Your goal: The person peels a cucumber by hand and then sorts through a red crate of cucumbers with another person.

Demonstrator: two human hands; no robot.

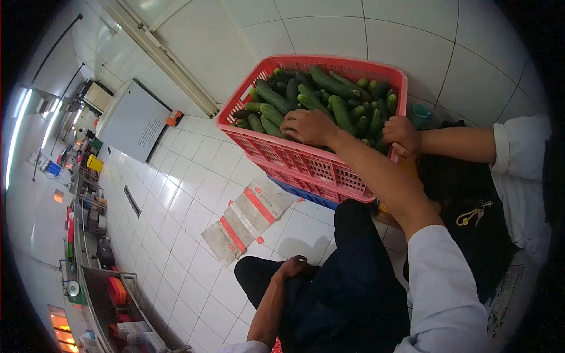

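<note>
A red plastic crate [282,150] is heaped with green cucumbers [332,82]. My right hand [309,126] reaches over its near rim, fingers bent down onto a cucumber [272,127]; the fingertips are partly hidden. On my dark-trousered knee rests my left hand [292,267], palm down and loosely spread, with no object visible in it. Another person's hand [401,134] grips the crate's right rim, close to my right forearm.
Below the red crate is a blue one [306,194]. A flattened sack [247,220] with red stripes lies on the white tiles. At right, beside the other person's white sleeve [524,170], are keys [474,214]. A whiteboard [134,120] and a steel counter [112,306] stand left.
</note>
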